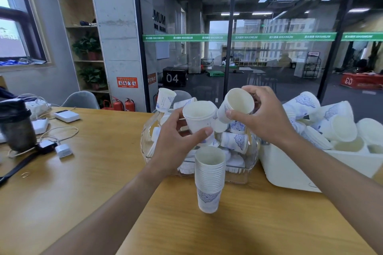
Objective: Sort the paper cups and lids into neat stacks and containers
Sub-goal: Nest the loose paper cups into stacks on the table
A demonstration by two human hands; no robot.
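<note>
My left hand [176,147] grips an upright white paper cup [199,118] with a faint blue print, held above a clear plastic bin [146,143]. My right hand [263,118] holds a second white cup [238,103], tilted so its mouth faces me, just right of the first. Below both hands a tall stack of nested cups [209,180] stands upright on the wooden table [87,192]. Loose cups with blue patterns [236,141] lie jumbled inside the clear bin.
A white bin [290,170] heaped with more loose cups [339,126] sits at the right. On the left of the table lie white chargers and cables [64,150], a power strip and a dark cylindrical container [16,126]. A glass wall stands behind.
</note>
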